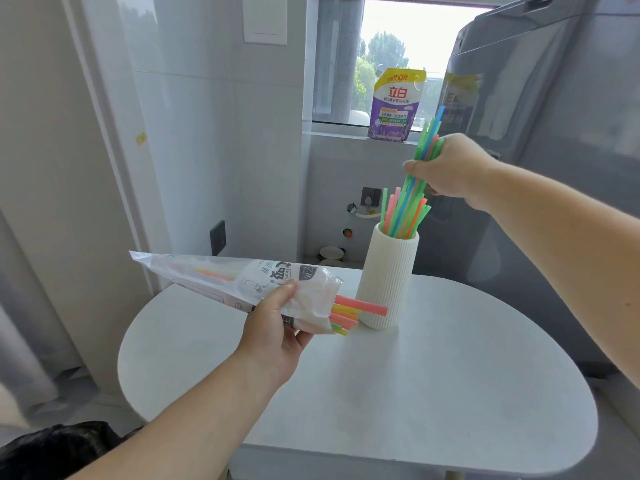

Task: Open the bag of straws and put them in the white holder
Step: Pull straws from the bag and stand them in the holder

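The right hand (453,168) has its fingers curled tight round a bunch of thin plastic straws (427,136) just above the ribbed white cylindrical holder (388,282), which stands far on the smooth rounded counter (433,393) with more straws upright inside. Nearer left, the left hand (273,330) grips the crinkled translucent bag (214,275), with pink and yellow straws poking from its open mouth.

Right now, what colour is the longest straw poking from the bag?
Pink. The straw leaving the bag shows best in the head view.
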The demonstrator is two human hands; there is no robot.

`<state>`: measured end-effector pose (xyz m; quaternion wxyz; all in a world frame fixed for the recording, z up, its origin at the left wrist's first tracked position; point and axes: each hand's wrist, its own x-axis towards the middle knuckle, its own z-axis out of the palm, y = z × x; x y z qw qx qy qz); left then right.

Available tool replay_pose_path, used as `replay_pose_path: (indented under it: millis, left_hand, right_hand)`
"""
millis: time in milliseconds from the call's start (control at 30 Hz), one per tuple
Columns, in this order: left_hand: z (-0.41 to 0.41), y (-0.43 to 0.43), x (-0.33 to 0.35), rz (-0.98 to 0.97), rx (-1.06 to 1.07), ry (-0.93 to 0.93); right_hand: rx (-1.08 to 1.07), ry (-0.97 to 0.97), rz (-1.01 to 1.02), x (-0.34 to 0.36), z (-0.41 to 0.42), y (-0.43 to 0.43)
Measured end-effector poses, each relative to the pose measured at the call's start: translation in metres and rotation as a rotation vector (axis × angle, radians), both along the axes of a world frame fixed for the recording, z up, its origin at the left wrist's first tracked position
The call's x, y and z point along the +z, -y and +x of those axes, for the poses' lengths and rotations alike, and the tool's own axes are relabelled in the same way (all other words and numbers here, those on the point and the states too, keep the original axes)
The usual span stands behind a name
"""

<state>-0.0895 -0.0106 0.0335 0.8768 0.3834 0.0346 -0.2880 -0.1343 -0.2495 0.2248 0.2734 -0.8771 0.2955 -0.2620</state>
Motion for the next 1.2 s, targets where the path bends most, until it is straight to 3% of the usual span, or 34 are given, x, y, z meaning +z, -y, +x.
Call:
replay_pose_path:
  millis: [400, 667, 867, 933, 1100, 1200]
  left_hand:
    - [0.004, 0.000, -0.002, 0.003, -0.006, -0.008]
    - [0.004, 0.000, -0.004, -0.005, -0.012, 0.002]
    - [0.005, -0.003, -0.003, -0.019, -0.014, 0.006]
    - [0.004, -0.005, -0.003, -0.020, -0.012, 0.005]
    - [-0.002, -0.005, 0.000, 0.012, -0.012, 0.033]
    - [-0.004, -0.005, 0.003, 0.009, -0.017, 0.048]
  right_hand:
    - [0.042, -0.054, 0.052, -0.036, 0.012, 0.003]
    - [0.056, 0.127, -0.011, -0.035, 0.004, -0.004]
    - [0.004, 0.439, -0.141, -0.053, -0.043, -0.049]
    - [0.063, 0.378, -0.074, -0.080, -0.061, -0.071]
    - [0.217, -0.002, 0.485, -0.139, -0.084, -0.108]
    - [0.167, -0.030, 0.559, -0.156, -0.085, -0.110]
